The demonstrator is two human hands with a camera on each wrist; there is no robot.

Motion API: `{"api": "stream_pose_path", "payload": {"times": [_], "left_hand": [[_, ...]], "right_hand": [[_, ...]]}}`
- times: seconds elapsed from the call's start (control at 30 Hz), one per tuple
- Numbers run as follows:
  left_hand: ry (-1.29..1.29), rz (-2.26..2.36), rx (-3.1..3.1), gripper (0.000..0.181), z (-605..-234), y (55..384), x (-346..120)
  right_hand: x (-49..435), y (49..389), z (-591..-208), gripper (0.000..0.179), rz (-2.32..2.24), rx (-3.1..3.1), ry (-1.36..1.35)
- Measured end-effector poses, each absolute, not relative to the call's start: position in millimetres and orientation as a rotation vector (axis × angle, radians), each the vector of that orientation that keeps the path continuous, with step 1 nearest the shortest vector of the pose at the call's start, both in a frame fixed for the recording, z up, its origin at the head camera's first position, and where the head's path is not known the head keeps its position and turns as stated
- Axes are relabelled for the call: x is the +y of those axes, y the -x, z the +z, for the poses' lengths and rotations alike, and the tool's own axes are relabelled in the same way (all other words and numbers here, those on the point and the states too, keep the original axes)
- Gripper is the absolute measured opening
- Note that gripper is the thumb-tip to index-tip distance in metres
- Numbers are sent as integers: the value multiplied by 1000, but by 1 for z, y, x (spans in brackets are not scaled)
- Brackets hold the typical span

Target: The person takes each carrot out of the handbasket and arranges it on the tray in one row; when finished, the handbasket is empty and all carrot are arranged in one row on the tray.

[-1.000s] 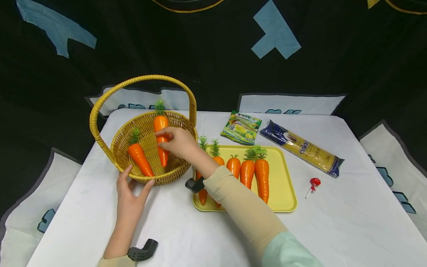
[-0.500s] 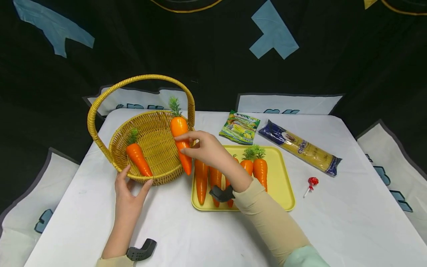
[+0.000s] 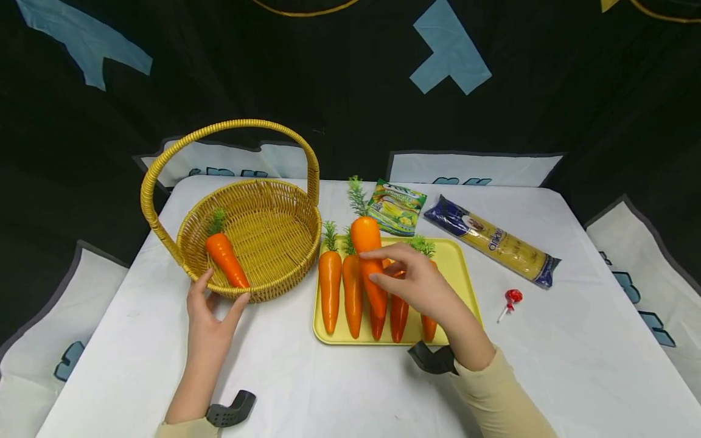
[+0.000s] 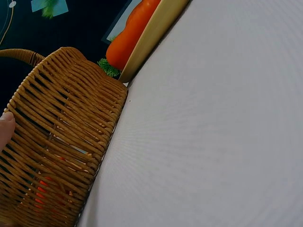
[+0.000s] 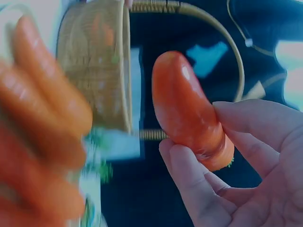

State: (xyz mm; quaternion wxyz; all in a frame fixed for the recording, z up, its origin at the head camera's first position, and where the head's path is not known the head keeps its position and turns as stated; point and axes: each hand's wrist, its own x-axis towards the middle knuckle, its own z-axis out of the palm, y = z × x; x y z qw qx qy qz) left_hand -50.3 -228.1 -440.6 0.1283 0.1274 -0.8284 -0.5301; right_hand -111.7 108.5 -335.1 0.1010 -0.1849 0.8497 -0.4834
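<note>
My left hand (image 3: 210, 334) holds the near rim of a yellow wicker basket (image 3: 274, 237), finger and thumb spread apart; one fingertip (image 4: 5, 130) shows against the weave in the left wrist view. Inside the basket one orange carrot (image 3: 227, 260) with a green top leans to the left. Over the yellow tray (image 3: 457, 286), my right hand (image 3: 418, 277) pinches another carrot (image 3: 366, 234) between thumb and fingers, leafy top pointing away. The right wrist view shows this carrot (image 5: 182, 99) in the fingers. Several carrots (image 3: 330, 286) lie side by side on the tray, partly hidden by the right hand.
Behind the tray lies a green packet (image 3: 397, 207) with yellow fruit printed on it. A blue and yellow pasta bag (image 3: 493, 241) lies to the right, and a red lollipop (image 3: 513, 297) nearer. The basket's tall handle (image 3: 230, 126) arches over it.
The right hand has lifted the carrot out of the basket and carried it rightward over the tray. The left hand has stayed at the basket's rim.
</note>
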Motion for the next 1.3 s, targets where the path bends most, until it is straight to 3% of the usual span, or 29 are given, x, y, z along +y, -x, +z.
{"api": "stream_pose_path", "payload": {"times": [0.3, 0.5, 0.77, 1.3], "left_hand": [[-368, -1532, -2392, 83, -439, 51, -229], [-377, -1534, -2382, 83, -439, 50, -230], [-373, -1554, -2370, 83, -441, 50, -231], [-386, -1568, -2386, 84, -442, 52, -227]], "right_hand": [[186, 90, -354, 34, -1416, 2646, 257], [213, 85, -373, 36, -1233, 2706, 40], [219, 90, -398, 34, -1091, 2734, 37], [210, 90, -406, 34, -1014, 2728, 22]]}}
